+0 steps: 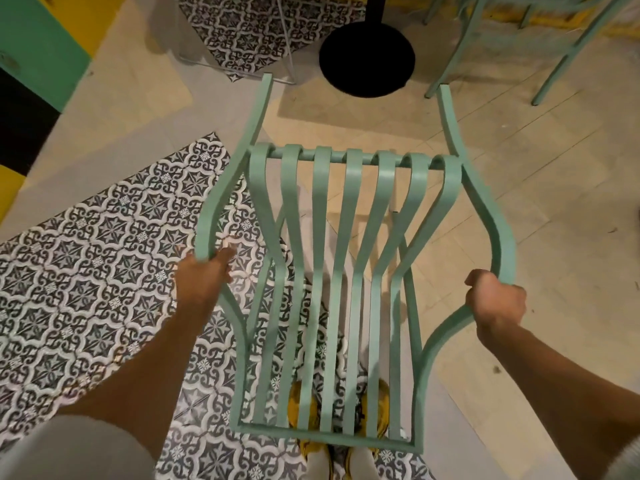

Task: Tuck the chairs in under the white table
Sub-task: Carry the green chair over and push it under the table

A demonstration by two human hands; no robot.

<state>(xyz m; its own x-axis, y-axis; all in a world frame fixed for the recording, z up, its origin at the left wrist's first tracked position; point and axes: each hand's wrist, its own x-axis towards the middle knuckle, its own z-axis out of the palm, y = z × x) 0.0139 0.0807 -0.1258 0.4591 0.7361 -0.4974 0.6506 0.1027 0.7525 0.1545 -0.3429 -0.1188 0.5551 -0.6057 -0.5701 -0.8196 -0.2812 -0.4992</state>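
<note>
A mint-green metal chair (349,271) with curved slats and two armrests fills the middle of the head view, seen from above and behind. My left hand (202,278) grips its left armrest. My right hand (493,301) is closed around its right armrest. The chair's front points toward a black round table base (367,58) with a black post rising from it. The table top itself is out of view.
A second mint-green chair (519,39) stands at the upper right, its legs close to the table base. A green, yellow and black wall or counter (38,64) runs along the upper left. The floor mixes beige tiles and patterned black-and-white tiles. My yellow shoes (308,414) show under the chair.
</note>
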